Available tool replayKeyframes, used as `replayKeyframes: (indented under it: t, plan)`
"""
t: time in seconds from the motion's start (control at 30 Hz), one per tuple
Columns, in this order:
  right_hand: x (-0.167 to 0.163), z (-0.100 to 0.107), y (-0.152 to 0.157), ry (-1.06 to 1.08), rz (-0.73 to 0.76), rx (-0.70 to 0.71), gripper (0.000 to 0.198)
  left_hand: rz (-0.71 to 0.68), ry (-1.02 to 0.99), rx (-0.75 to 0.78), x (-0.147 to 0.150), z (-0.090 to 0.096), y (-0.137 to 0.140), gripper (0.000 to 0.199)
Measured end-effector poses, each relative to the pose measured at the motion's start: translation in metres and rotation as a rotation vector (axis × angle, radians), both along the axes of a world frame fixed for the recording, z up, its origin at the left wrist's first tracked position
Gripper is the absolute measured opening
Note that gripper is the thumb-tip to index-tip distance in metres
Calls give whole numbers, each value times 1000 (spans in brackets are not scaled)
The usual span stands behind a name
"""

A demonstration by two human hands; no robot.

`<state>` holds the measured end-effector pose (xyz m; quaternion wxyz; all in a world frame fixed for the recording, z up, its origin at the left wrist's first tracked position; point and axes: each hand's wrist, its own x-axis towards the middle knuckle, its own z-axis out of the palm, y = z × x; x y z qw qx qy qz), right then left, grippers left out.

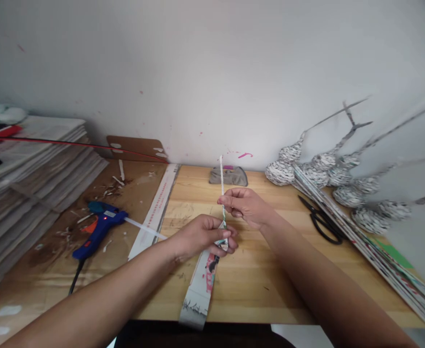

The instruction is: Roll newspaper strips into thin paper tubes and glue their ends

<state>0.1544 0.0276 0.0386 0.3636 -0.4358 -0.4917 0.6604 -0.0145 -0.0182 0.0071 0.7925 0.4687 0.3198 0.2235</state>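
Note:
A strip of printed newspaper (201, 285) runs up from the table's front edge, its lower end curling over that edge. Its upper part is twisted into a thin, pale paper tube (222, 176) that stands nearly upright. My left hand (212, 234) is closed on the strip where flat paper turns into tube, thumb on top. Just above, my right hand (242, 205) pinches the tube between thumb and fingertips. The tube's narrow tip rises free above both hands, in front of a grey cloth pouch (237, 177).
At left lie a blue glue gun (102, 229) with a lit red light, on cardboard (56, 266), and a newspaper stack (35, 164). At right are black scissors (323, 222), a bundle of paper tubes (364, 246) and several woven paper gourds (279, 172) against the wall.

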Motion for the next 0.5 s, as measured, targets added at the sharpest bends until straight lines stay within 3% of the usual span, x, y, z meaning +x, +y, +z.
replayKeyframes:
  t: [0.17,0.3,0.5]
  plan:
    - [0,1,-1,-12,-6,15,32,-18,36,21,0,4,-1,30]
    - [6,4,1,63,29,65,35,-110,64,-12,0,8,-4,28]
    - [9,4,5,95,-103,54,30,-164,68,-26,1,12,-7,28]
